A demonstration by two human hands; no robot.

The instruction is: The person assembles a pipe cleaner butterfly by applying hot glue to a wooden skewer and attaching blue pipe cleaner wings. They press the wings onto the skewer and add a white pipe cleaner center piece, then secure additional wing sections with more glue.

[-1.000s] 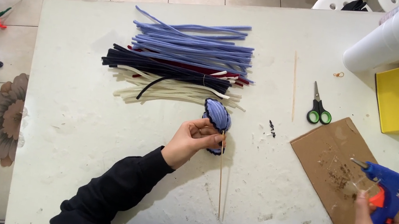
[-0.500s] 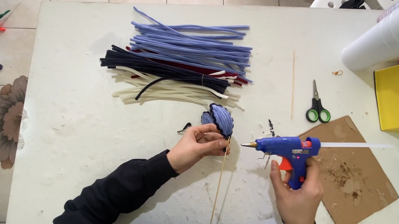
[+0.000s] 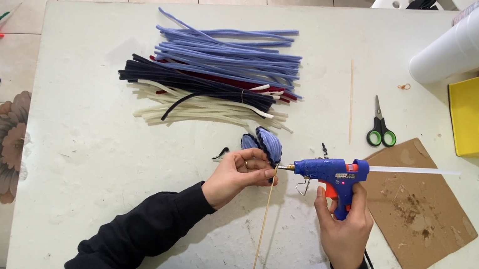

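White table [image 3: 91, 150] carries the work; left hand [image 3: 239, 175] pinches a blue petal bundle [image 3: 263, 144] onto a thin stick [image 3: 264, 220]; right hand [image 3: 346, 223] grips the glue gun [image 3: 329, 170], nozzle at the bundle's base, steadying the joint.

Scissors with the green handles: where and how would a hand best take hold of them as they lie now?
The scissors lie flat and closed on the white table, blades pointing away, green loops nearest the person. Probably best to grip at the loops, coming from the near side, from above. The cardboard sheet sits just beside the loops, so a straight-down approach looks clearest.
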